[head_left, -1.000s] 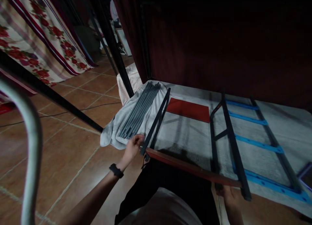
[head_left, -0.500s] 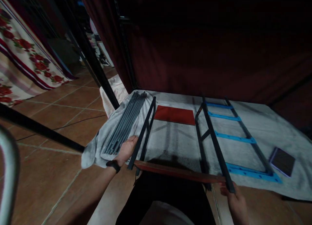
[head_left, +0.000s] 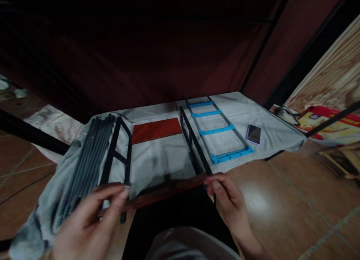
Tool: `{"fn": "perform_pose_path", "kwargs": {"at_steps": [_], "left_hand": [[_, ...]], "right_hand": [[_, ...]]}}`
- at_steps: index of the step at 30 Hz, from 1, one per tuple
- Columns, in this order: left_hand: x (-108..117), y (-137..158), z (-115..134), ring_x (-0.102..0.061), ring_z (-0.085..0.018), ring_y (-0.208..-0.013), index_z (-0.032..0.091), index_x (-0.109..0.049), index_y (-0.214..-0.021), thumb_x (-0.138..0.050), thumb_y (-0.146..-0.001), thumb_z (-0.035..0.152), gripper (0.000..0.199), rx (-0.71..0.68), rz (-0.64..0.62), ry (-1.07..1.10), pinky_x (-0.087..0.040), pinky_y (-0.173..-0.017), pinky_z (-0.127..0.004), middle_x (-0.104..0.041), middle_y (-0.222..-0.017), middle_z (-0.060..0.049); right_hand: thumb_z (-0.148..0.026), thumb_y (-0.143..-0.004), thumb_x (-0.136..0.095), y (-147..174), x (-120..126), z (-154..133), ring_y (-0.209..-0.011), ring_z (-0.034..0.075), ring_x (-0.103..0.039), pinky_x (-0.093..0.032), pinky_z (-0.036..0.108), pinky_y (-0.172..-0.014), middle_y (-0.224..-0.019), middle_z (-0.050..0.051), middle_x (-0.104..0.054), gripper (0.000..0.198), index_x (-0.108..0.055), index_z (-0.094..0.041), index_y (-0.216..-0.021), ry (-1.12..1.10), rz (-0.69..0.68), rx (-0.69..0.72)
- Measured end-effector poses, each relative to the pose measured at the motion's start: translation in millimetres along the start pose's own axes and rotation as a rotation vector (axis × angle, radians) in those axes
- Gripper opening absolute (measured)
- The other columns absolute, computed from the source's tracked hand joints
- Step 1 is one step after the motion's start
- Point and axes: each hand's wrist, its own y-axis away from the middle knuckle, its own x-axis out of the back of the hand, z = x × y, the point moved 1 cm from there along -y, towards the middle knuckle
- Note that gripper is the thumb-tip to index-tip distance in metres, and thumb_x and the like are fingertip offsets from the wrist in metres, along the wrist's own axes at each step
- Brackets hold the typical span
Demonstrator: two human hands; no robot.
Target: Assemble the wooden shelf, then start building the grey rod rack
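From where I stood, the handling seemed to call for keeping the reddish-brown board (head_left: 168, 189) level between the 2 black frames, with fingertips clear of the gaps at its ends; a light, even touch on both sides looked likelier to keep the assembly square than a pull from 1 side. The left hand (head_left: 90, 218) had its thumb and index finger drawn nearly together, just beside the board's left end and the left black frame (head_left: 111, 149); blur kept me from telling whether they pinched a small part. The right hand (head_left: 227, 196) was curled, its fingertips bunched at the board's right end, by the near end of the right black frame (head_left: 195, 142); whether they gripped or merely touched, I could not tell. Beyond and between the fingers lay a red panel (head_left: 156, 130); grey rods (head_left: 88, 158) lay beyond the left fingers.
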Motion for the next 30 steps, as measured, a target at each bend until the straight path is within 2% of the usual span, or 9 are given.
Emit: {"fn": "perform_pose_path", "kwargs": {"at_steps": [2, 4, 6, 9, 11, 14, 17, 23, 30], "left_hand": [[-46, 22, 45, -0.072, -0.021, -0.080, 0.032, -0.072, -0.093, -0.067, -0.091, 0.041, 0.011, -0.269, -0.235, 0.019, -0.060, -0.074, -0.031, -0.075, -0.093, 0.004], [-87, 39, 74, -0.073, -0.018, -0.081, 0.029, -0.072, -0.094, -0.059, -0.097, 0.028, 0.013, -0.469, -0.379, 0.065, -0.060, -0.075, -0.026, -0.076, -0.090, 0.001], [-116, 51, 89, -0.073, -0.016, -0.081, 0.025, -0.070, -0.092, -0.052, -0.100, 0.021, 0.021, -0.577, -0.490, 0.100, -0.058, -0.074, -0.023, -0.075, -0.088, -0.002], [-138, 57, 98, -0.071, -0.014, -0.081, 0.023, -0.069, -0.092, -0.048, -0.102, 0.018, 0.024, -0.643, -0.605, 0.110, -0.057, -0.074, -0.023, -0.074, -0.086, -0.002], [-143, 54, 99, -0.072, -0.017, -0.091, 0.023, -0.070, -0.104, -0.055, -0.101, 0.025, 0.015, -0.647, -0.596, 0.064, -0.057, -0.082, -0.026, -0.075, -0.097, -0.004], [-150, 41, 97, -0.068, -0.024, -0.111, 0.025, -0.066, -0.126, -0.064, -0.096, 0.033, 0.031, -0.614, -0.531, -0.114, -0.054, -0.099, -0.038, -0.073, -0.117, -0.009], [-163, 26, 88, -0.067, -0.028, -0.111, 0.025, -0.065, -0.130, -0.063, -0.096, 0.032, 0.034, -0.527, -0.544, -0.297, -0.052, -0.098, -0.042, -0.074, -0.119, -0.009], [-187, 21, 80, -0.072, -0.023, -0.102, 0.023, -0.070, -0.118, -0.056, -0.100, 0.032, 0.025, -0.399, -0.740, -0.336, -0.055, -0.087, -0.033, -0.076, -0.112, -0.006], [-189, 18, 85, -0.072, -0.021, -0.099, 0.024, -0.075, -0.109, -0.054, -0.099, 0.035, 0.026, -0.267, -0.777, -0.315, -0.056, -0.085, -0.031, -0.075, -0.104, -0.004]], "right_hand": [[-0.044, -0.097, -0.059, 16, -5, -2, -0.074, 0.016, -0.064, -0.056, 0.029, -0.068, -0.096, 0.004, -0.072, 0.024, -0.073, -0.033, -0.114, -0.040, -0.130, 0.016], [-0.044, -0.096, -0.062, 26, -6, 4, -0.073, 0.016, -0.065, -0.057, 0.029, -0.066, -0.097, 0.003, -0.072, 0.027, -0.071, -0.035, -0.120, -0.089, -0.197, 0.028], [-0.044, -0.094, -0.065, 30, -2, 13, -0.068, 0.015, -0.065, -0.057, 0.028, -0.061, -0.090, 0.002, -0.070, 0.021, -0.073, -0.034, -0.111, -0.146, -0.157, 0.027], [-0.043, -0.092, -0.068, 28, 12, 29, -0.061, 0.013, -0.063, -0.055, 0.026, -0.057, -0.078, -0.001, -0.066, 0.016, -0.072, -0.028, -0.093, -0.237, -0.065, -0.050], [-0.044, -0.091, -0.070, 22, 27, 39, -0.059, 0.013, -0.064, -0.055, 0.026, -0.058, -0.072, -0.002, -0.066, 0.018, -0.071, -0.026, -0.091, -0.278, -0.028, -0.126], [-0.046, -0.087, -0.073, 2, 52, 55, -0.061, 0.014, -0.065, -0.055, 0.027, -0.062, -0.068, -0.002, -0.067, 0.023, -0.073, -0.024, -0.092, -0.266, 0.114, -0.211], [-0.049, -0.083, -0.075, -22, 66, 75, -0.061, 0.015, -0.065, -0.054, 0.027, -0.060, -0.068, 0.000, -0.069, 0.029, -0.074, -0.021, -0.092, -0.267, 0.212, -0.283], [-0.045, -0.083, -0.073, -49, 50, 95, -0.059, 0.014, -0.066, -0.055, 0.027, -0.061, -0.066, -0.001, -0.069, 0.027, -0.076, -0.020, -0.092, -0.314, 0.060, -0.292], [-0.043, -0.083, -0.073, -56, 38, 94, -0.057, 0.014, -0.067, -0.057, 0.025, -0.057, -0.065, -0.002, -0.069, 0.022, -0.075, -0.022, -0.088, -0.429, -0.013, -0.287]]}}
